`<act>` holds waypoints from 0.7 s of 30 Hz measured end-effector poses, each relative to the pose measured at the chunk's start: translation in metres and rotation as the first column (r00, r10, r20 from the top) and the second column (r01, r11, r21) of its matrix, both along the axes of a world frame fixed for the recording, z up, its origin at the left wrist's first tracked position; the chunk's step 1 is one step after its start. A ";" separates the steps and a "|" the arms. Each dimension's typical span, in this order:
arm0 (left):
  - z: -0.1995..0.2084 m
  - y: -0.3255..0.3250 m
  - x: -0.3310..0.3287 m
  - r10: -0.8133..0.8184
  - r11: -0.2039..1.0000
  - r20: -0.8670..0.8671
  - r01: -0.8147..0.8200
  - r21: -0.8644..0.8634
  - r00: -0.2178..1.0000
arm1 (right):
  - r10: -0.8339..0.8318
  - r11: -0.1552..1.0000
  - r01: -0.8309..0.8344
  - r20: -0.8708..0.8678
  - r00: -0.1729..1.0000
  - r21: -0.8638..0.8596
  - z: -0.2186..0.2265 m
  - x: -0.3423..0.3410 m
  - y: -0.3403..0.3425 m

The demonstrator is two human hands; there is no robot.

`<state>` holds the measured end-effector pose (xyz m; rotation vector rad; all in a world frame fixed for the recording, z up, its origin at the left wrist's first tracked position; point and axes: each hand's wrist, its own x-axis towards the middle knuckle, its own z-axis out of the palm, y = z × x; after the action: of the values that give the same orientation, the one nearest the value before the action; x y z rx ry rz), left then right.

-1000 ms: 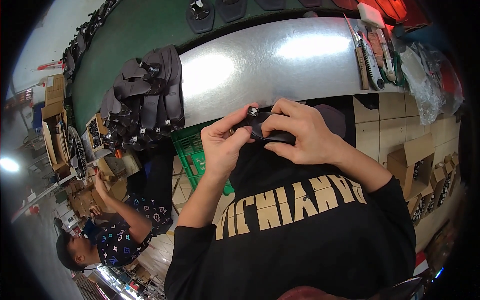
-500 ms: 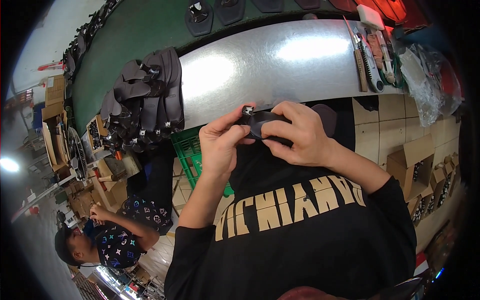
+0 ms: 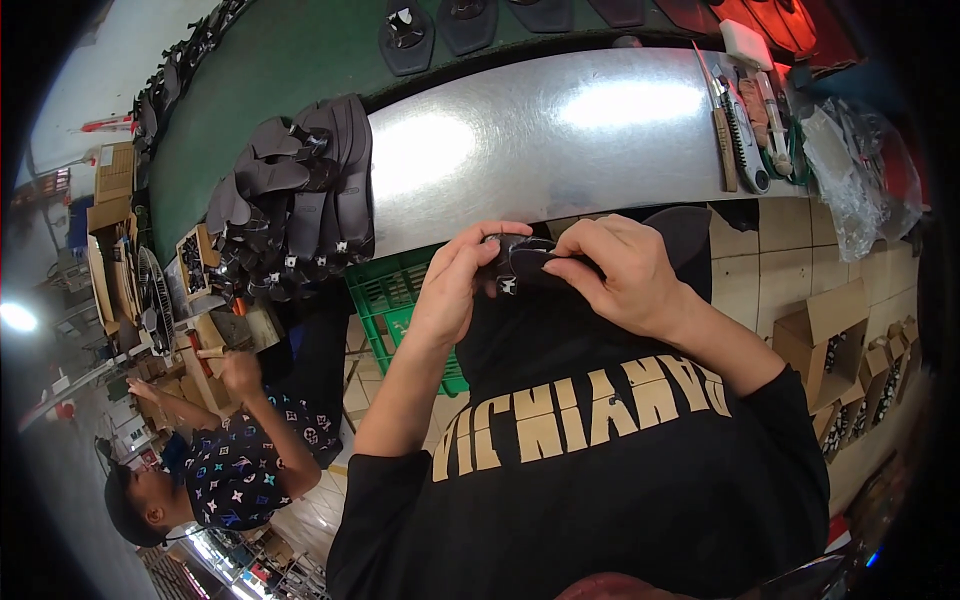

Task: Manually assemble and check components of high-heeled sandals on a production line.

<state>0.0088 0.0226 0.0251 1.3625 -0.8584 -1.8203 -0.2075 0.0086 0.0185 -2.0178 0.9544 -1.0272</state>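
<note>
A dark sandal [image 3: 530, 262] is held in front of me at the near edge of the metal bench. My left hand [image 3: 457, 282] is closed around its strap end, thumb on top. My right hand [image 3: 625, 272] pinches the edge of the smooth dark strap. A small white-and-black tag-like piece hangs below the strap beside my left fingers. The dark sole [image 3: 683, 236] shows beyond my right hand, and its middle is hidden by that hand.
A pile of dark sandals [image 3: 335, 200] lies on the bench's left. Tools, including a utility knife [image 3: 745, 150], lie right, beside clear plastic bags [image 3: 855, 170]. Sandals [image 3: 407, 40] line the green belt [image 3: 300, 50]. A green crate [image 3: 385, 310] stands below; a co-worker [image 3: 245, 450] holds a hammer-like tool.
The sandal has been turned, so the white-and-black piece moved from above the strap to below it. My right hand shifted right to the strap's edge. The co-worker's arms spread, one hand raised.
</note>
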 end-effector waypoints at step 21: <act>-0.004 0.008 -0.009 -0.075 0.981 0.262 0.118 -0.152 0.962 | -0.036 0.939 0.027 0.020 0.999 0.342 -0.004 0.006 0.002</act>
<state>0.0002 0.0308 0.0207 1.4891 -1.2036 -1.6230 -0.2016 0.0109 0.0142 -1.7023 1.0731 -0.8345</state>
